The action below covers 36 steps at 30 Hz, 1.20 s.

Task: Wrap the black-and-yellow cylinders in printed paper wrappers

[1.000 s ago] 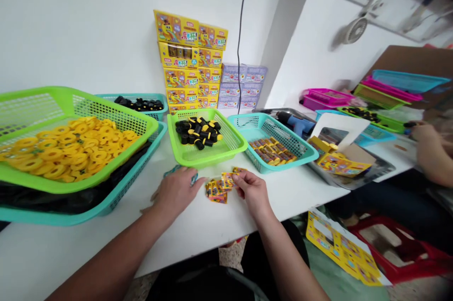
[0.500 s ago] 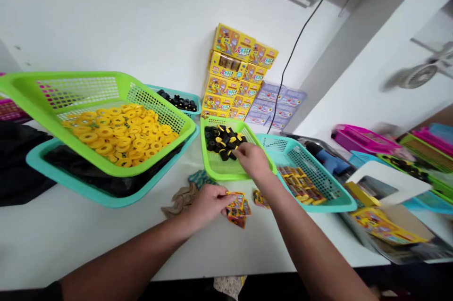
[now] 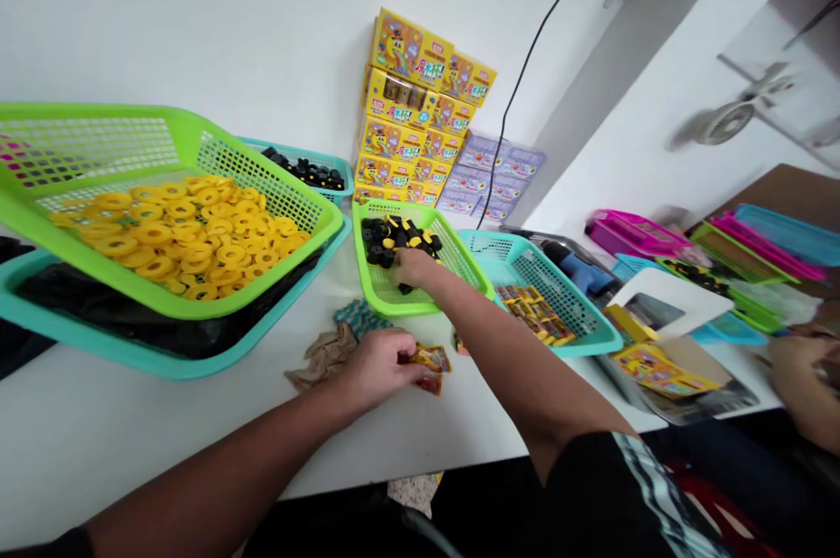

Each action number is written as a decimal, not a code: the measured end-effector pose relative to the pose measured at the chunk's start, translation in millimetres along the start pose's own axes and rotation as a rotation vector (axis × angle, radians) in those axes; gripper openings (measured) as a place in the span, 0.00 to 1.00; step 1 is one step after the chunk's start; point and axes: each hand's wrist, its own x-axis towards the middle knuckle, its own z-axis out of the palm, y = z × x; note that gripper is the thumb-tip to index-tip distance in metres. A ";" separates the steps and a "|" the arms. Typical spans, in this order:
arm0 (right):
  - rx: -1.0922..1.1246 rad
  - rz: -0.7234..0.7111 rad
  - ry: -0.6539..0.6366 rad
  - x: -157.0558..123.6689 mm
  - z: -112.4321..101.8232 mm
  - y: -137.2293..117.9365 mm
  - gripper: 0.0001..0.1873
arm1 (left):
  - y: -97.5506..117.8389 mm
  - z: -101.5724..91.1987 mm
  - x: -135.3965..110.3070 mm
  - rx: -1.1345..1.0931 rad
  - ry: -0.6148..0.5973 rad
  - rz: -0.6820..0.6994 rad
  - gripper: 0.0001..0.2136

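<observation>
My right hand (image 3: 413,268) reaches into a lime-green mesh basket (image 3: 387,303), over a heap of small black and yellow pieces (image 3: 394,241). Its fingers are partly hidden among them. My left hand (image 3: 377,368) lies on the white table (image 3: 197,444), its fingertips pinching small yellow printed packets (image 3: 431,363). A crumpled brown paper (image 3: 321,357) and a patterned teal cloth (image 3: 358,317) sit just behind that hand. A larger green basket of yellow rings (image 3: 184,226) stands to the left.
A teal basket of wrapped sticks (image 3: 535,313) stands right of the lime basket. Stacked yellow boxes (image 3: 400,112) rise behind. A blue glue gun (image 3: 577,268) and bright baskets lie right, where a co-worker's hand (image 3: 797,379) works.
My right hand has moved from the packets into the lime basket, among the black pieces. My left hand has stayed at the packets, and the view has swung to the left.
</observation>
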 end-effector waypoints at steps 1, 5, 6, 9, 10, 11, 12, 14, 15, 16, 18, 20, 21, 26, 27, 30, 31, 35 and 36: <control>0.041 -0.005 -0.003 -6.7 -6.9 3.0 0.11 | 1.3 0.1 -0.7 0.009 0.001 0.018 0.20; 0.351 -0.057 0.052 -60.7 -31.0 19.9 0.12 | 8.5 -1.2 -3.4 0.002 0.015 0.024 0.18; 0.572 -0.074 0.080 -80.4 -32.8 25.0 0.13 | 10.5 -1.5 -4.3 -0.012 0.017 0.023 0.17; 1.100 -0.089 0.118 -141.0 -23.2 39.2 0.12 | 15.3 -1.0 -7.4 -0.077 0.018 0.032 0.16; 1.182 -0.084 0.137 -158.2 -16.3 42.8 0.12 | 16.1 -0.1 -8.6 -0.101 0.014 0.033 0.15; 1.234 -0.072 0.167 -172.6 -8.8 45.5 0.11 | 16.4 1.0 -9.6 -0.122 0.011 0.032 0.15; 1.268 -0.059 0.203 -183.7 -1.4 47.5 0.11 | 16.2 2.2 -10.5 -0.132 0.007 0.030 0.15; 1.307 -0.030 0.266 -196.7 10.4 49.2 0.12 | 14.5 4.6 -11.9 -0.124 0.002 0.035 0.15; 1.320 -0.016 0.284 -199.4 14.3 49.3 0.12 | 13.3 5.6 -12.3 -0.109 0.001 0.045 0.16; 1.331 -0.006 0.291 -200.3 16.8 49.1 0.12 | 12.0 6.5 -12.6 -0.092 0.000 0.058 0.16; 1.345 0.009 0.284 -199.5 19.0 48.2 0.13 | 9.8 7.6 -12.8 -0.066 -0.001 0.082 0.15; 1.355 0.014 0.276 -197.8 19.8 47.3 0.14 | 9.1 8.0 -13.0 -0.057 0.002 0.085 0.14; 1.360 0.013 0.273 -197.2 20.4 46.9 0.14 | 9.5 8.0 -13.0 -0.060 0.001 0.077 0.14; 1.360 0.005 0.332 -195.7 28.4 43.6 0.16 | 15.6 6.4 -12.7 -0.195 -0.083 -0.052 0.11; 1.349 0.002 0.369 -195.6 30.3 42.5 0.16 | 16.6 5.8 -12.4 -0.241 -0.107 -0.091 0.11; 1.303 -0.011 0.456 -195.2 33.9 39.5 0.16 | 18.2 3.9 -11.7 -0.328 -0.152 -0.174 0.13; 1.294 -0.014 0.467 -195.3 34.3 39.0 0.16 | 18.3 3.3 -11.6 -0.335 -0.162 -0.186 0.14; 1.329 -0.009 0.432 -196.0 34.0 39.6 0.17 | 18.2 2.1 -12.1 -0.339 -0.206 -0.206 0.16; 1.343 -0.005 0.423 -196.4 34.0 40.0 0.17 | 18.2 2.0 -12.4 -0.339 -0.210 -0.207 0.16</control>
